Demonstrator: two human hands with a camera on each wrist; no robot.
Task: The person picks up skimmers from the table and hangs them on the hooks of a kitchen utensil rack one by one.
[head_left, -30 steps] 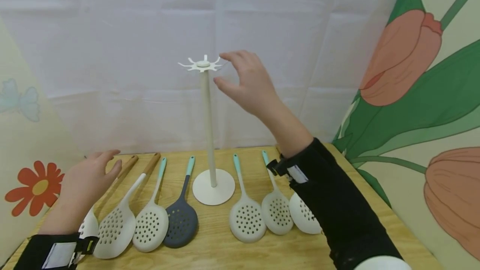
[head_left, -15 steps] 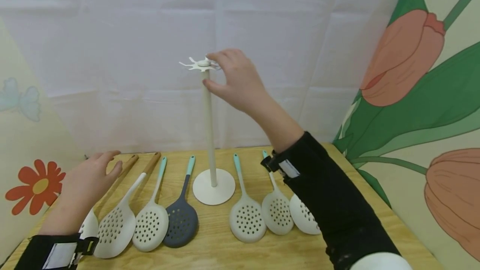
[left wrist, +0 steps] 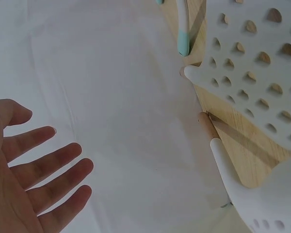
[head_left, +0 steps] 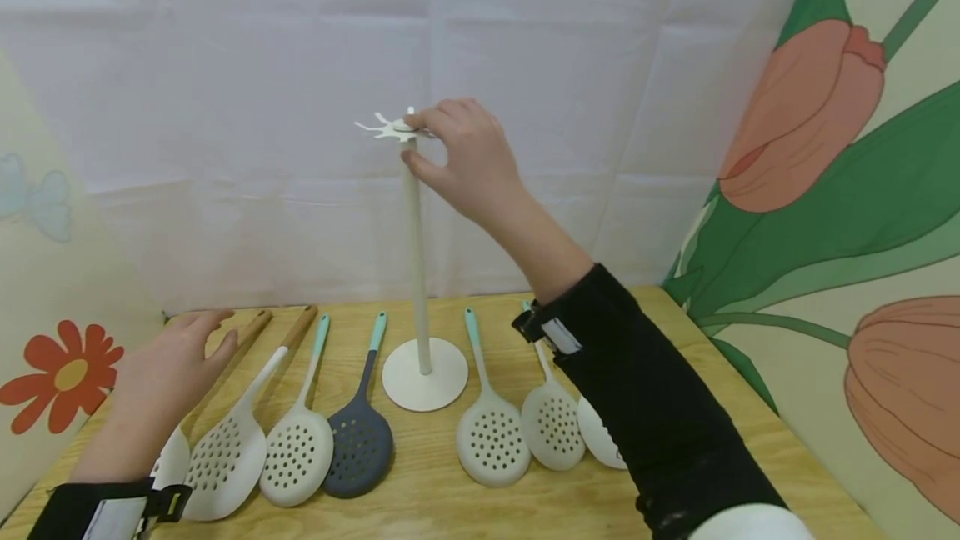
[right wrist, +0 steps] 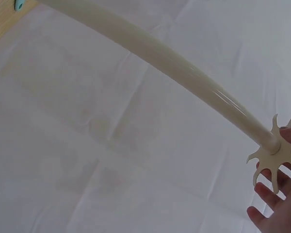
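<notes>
Stand (head_left: 414,248), one cream pole on a round base, is upright mid-surface (head_left: 450,507); the right hand (head_left: 461,161) pinches its hook wheel (head_left: 386,128) at 12 o'clock. Seven skimmers lie around: four at 9 o'clock beneath the spread left hand (head_left: 168,365), three at 3 o'clock.

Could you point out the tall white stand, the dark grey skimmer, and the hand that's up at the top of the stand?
White stand (head_left: 415,265), head view, on the middle of its pole.
Dark grey skimmer (head_left: 360,447), head view, on its perforated bowl.
Right hand (head_left: 465,161), head view, on the back of the hand, fingers at the stand's hooked top.
</notes>
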